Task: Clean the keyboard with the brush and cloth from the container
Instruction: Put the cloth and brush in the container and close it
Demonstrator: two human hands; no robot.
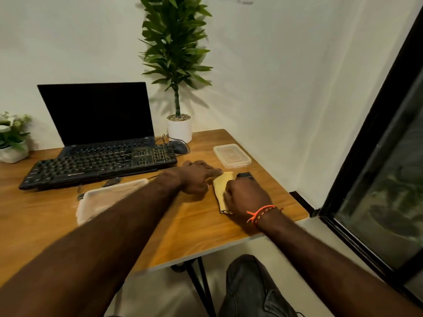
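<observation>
A black keyboard (pixel 98 164) lies on the wooden desk (pixel 45 216) in front of a laptop. A yellow cloth (pixel 220 185) with a dark edge lies flat near the desk's right side. My left hand (pixel 196 177) rests beside it, its straight fingers touching the cloth's far left corner. My right hand (pixel 247 196) sits on the cloth with curled fingers that pinch it. A dark object (pixel 245 175), possibly the brush, shows just beyond my right hand. The clear plastic container (pixel 98 200) stands left of my left forearm.
The container's lid (pixel 231 155) lies at the back right of the desk. A laptop (pixel 100 115), a mouse (pixel 179 146), a tall potted plant (pixel 178 126) and a small plant (pixel 12 143) line the back. The desk's right edge is close to my right hand.
</observation>
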